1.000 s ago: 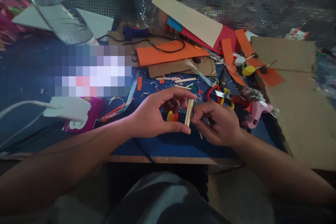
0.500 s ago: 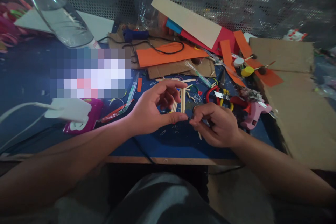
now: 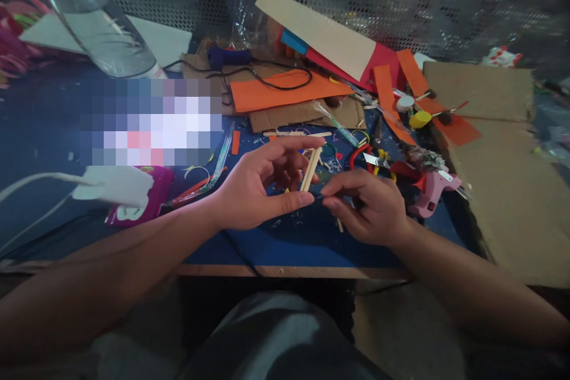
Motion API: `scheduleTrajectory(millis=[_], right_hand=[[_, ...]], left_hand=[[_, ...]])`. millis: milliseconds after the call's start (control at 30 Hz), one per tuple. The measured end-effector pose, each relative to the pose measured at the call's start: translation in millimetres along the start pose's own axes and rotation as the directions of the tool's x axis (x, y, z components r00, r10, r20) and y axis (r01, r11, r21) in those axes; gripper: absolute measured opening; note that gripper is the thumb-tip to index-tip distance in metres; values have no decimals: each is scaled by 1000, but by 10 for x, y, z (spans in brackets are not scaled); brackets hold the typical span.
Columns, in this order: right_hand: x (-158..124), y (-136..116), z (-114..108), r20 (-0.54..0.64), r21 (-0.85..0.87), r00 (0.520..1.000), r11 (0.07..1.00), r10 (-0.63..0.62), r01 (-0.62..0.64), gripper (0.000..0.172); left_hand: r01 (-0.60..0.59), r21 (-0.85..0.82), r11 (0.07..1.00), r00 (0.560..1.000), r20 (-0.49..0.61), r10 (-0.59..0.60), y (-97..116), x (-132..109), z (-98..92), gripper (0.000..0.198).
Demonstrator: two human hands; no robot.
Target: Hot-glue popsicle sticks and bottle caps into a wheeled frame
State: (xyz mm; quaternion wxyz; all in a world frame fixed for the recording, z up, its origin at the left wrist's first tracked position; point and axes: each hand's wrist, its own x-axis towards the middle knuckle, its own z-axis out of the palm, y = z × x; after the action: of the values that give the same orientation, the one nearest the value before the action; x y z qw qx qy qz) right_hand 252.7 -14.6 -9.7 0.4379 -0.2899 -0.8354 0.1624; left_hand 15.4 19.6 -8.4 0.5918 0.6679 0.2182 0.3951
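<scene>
My left hand [image 3: 262,184] is closed on a small piece made of wooden craft sticks [image 3: 311,170], held tilted between thumb and fingers above the blue table [image 3: 285,249]. Close beside its thumb, my right hand [image 3: 367,205] makes a pinch with thumb and index finger. Whatever lies in that pinch is too small to name. Right of the right hand is a pink hot glue gun [image 3: 431,193]. A utility knife blade [image 3: 373,160] and red-handled scissors [image 3: 356,157] lie behind that hand.
A water bottle [image 3: 102,29] leans at the back left, near a white plug adapter [image 3: 113,193] on a purple power strip [image 3: 155,190]. Orange sheets [image 3: 285,89], cardboard [image 3: 512,190] and loose sticks [image 3: 294,133] lie around. A blue-handled tool [image 3: 227,57] with a black cord is at the back.
The stick piece has turned in my left hand and now leans to the right. My right fingertips have moved slightly away from my left thumb, still pinched.
</scene>
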Motion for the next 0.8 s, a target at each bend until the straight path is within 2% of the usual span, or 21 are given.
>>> scheduleTrajectory(millis=[233, 367, 567, 800], right_hand=[[-36, 24, 30, -96, -40, 994, 998, 44, -48, 15], [-26, 20, 23, -82, -48, 997, 999, 16, -20, 14], [10, 16, 13, -29, -16, 999, 999, -37, 37, 15], [8, 24, 2, 69, 33, 997, 999, -16, 14, 15]], left_hand=[[77, 3, 997, 989, 127, -76, 66, -10, -13, 63], [82, 0, 997, 979, 188, -81, 97, -1, 4, 58], [63, -6, 998, 978, 202, -60, 85, 12, 25, 56], [86, 19, 996, 974, 207, -88, 92, 1, 21, 53]])
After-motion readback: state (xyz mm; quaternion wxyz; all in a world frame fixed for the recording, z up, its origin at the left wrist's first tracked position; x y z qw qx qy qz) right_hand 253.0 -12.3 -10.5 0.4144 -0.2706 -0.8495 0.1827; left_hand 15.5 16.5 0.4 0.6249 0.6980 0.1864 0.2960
